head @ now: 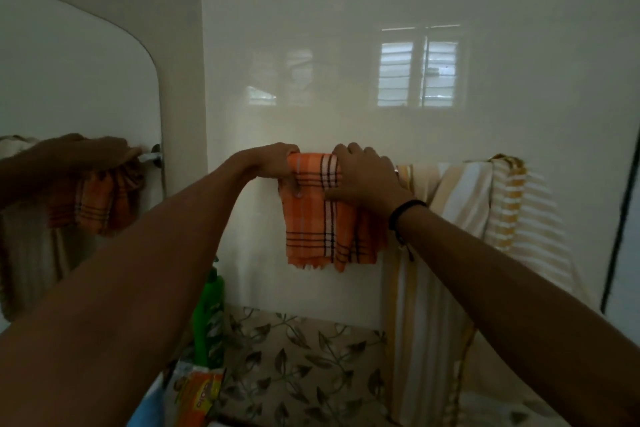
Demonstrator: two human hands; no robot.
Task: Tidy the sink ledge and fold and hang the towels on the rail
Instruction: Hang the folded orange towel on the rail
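An orange checked towel [313,218] hangs folded over the wall rail [396,169], most of which is hidden by cloth. My left hand [277,166] grips the towel's top left edge at the rail, thumb pressed on the front. My right hand [363,177] lies over the towel's top right part, fingers curled over the rail. A long cream and yellow striped towel [450,204] hangs on the rail just right of the orange one, bunched at the far end.
A mirror [79,87] on the left wall reflects a hand and the orange towel. A green bottle [209,315] and an orange packet [199,392] stand below near a leaf-patterned tile band [304,357]. A dark door frame edge [620,218] runs down the right.
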